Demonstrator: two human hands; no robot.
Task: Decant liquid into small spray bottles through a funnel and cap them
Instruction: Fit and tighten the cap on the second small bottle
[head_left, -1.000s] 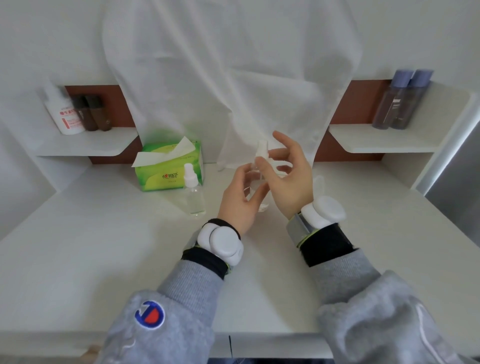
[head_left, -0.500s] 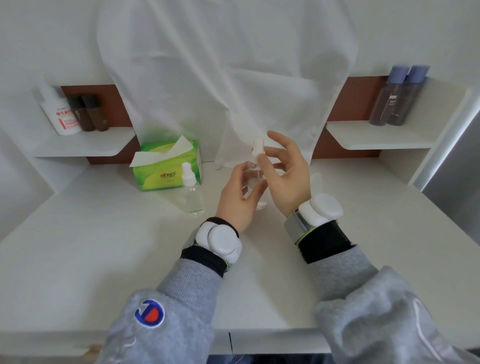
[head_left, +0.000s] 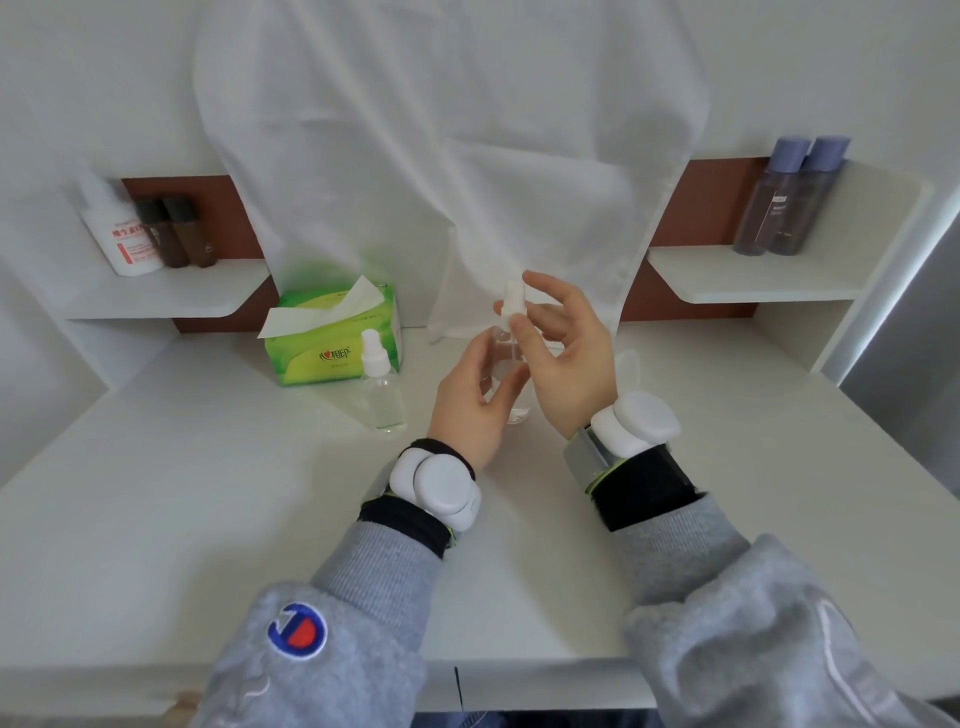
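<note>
A small clear spray bottle (head_left: 503, 358) stands upright on the white table, between my two hands. My left hand (head_left: 470, 402) wraps around the bottle's body. My right hand (head_left: 563, 358) pinches the bottle's white spray cap (head_left: 514, 301) with thumb and forefinger, the other fingers spread. A second clear spray bottle (head_left: 382, 389) with its white cap on stands to the left, in front of the tissue box. A clear funnel (head_left: 628, 366) shows partly behind my right wrist.
A green tissue box (head_left: 332, 338) sits at the back left of the table (head_left: 208, 493). The left shelf holds a white bottle (head_left: 117, 228) and two brown bottles (head_left: 179, 231). Two purple-capped bottles (head_left: 784, 200) stand on the right shelf. A white sheet (head_left: 441, 145) hangs behind.
Both hands have stayed on the bottle and its cap; my right fingers have shifted slightly around the cap. The view has drifted a little.
</note>
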